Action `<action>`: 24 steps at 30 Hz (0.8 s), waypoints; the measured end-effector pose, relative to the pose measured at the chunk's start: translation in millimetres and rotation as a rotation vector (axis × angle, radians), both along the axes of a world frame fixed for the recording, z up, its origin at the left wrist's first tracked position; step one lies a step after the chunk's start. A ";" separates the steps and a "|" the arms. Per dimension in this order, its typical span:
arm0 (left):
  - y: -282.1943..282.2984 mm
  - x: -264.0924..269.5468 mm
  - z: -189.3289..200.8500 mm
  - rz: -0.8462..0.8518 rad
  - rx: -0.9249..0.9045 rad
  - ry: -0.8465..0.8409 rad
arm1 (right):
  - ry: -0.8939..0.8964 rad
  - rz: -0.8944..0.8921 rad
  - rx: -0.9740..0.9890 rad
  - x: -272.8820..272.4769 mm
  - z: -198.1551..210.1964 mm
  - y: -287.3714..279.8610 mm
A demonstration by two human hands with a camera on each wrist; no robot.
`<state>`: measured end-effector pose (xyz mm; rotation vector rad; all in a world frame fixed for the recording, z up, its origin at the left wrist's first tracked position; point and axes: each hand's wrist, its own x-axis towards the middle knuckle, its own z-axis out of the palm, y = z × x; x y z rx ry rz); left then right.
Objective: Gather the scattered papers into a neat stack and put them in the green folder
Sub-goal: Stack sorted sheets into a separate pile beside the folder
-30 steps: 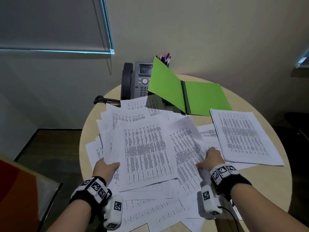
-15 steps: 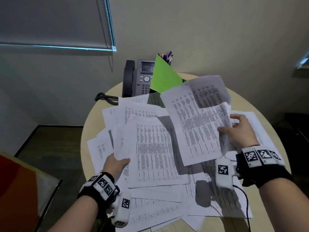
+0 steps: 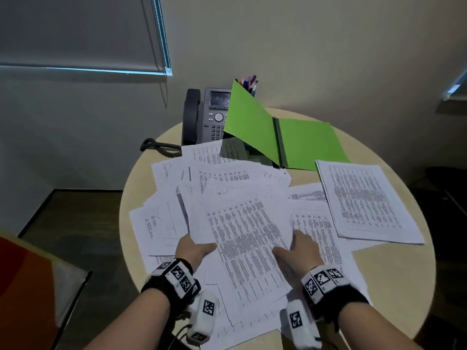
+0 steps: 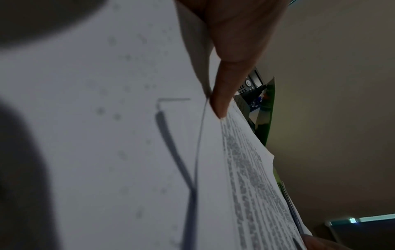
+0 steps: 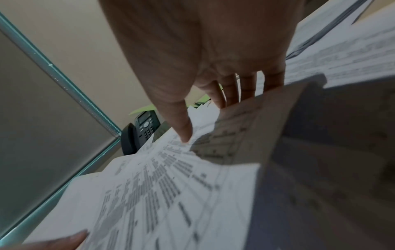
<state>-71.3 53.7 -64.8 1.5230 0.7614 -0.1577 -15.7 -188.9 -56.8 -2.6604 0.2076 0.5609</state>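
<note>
Scattered papers fan out beyond my 2 hands; the green folder lies open farther ahead, ready to receive them. My left hand and right hand each pinch the top sheet to lift it.

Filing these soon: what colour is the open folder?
Bright green folder, darker green spine; clearest in the head view.

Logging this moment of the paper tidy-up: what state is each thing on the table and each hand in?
green folder: open, left cover raised, no papers inside.
neat stack: squared, lying right of the pile.
scattered papers: spread, overlapping.
top sheets: held at both sides.
left hand: grip on sheets' left edge.
right hand: grip on right edge.
desk phone: handset cradled.
</note>
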 end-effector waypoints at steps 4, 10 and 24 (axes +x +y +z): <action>6.5 3.4 -4.7 0.047 0.069 -0.057 | 0.000 -0.052 -0.106 9.0 5.2 -21.7; 36.2 1.5 -14.9 0.069 0.227 -0.018 | 0.104 -0.298 -0.239 5.3 5.6 -64.5; 31.6 -6.1 -1.3 0.058 0.146 -0.033 | 0.056 -0.236 -0.059 -12.5 5.5 -44.0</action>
